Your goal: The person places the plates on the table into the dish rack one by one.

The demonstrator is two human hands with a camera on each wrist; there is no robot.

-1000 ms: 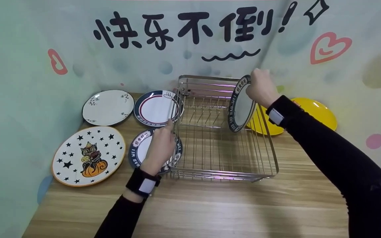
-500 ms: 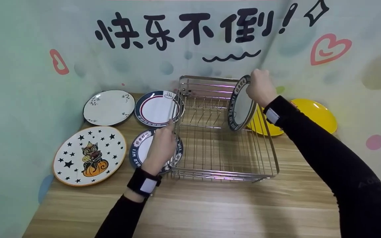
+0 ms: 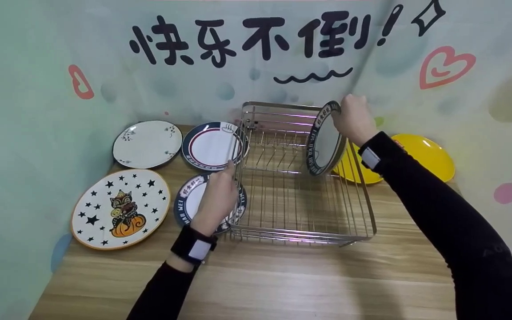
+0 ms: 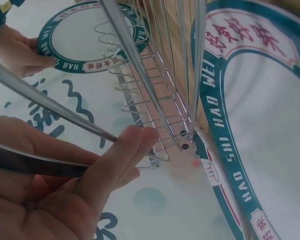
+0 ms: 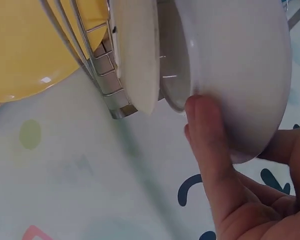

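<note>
A wire dish rack (image 3: 300,235) stands mid-table. My left hand (image 3: 216,195) grips its left side, fingers curled round the metal rail (image 4: 54,167) in the left wrist view. At the back right of the rack, my right hand (image 3: 354,119) pinches the upper rim of a blue-rimmed plate (image 3: 327,138). That plate stands tilted on edge, its white face turned left. The right wrist view shows its pale underside (image 5: 240,65) between my thumb and fingers. Beside it, another white plate (image 5: 139,60) stands on edge in the rack, mostly hidden in the head view.
Left of the rack lie a sprig-patterned plate (image 3: 147,149), a red-ringed plate (image 3: 214,144), a second blue-rimmed plate (image 3: 189,204) and a star-patterned plate (image 3: 100,222). Yellow plates (image 3: 427,153) lie on the right, partly behind my arm. A printed cloth (image 3: 194,89) hangs behind.
My right elbow has drawn slightly inward to the left. Both hands keep their holds, and the plate stays at nearly the same spot in the rack.
</note>
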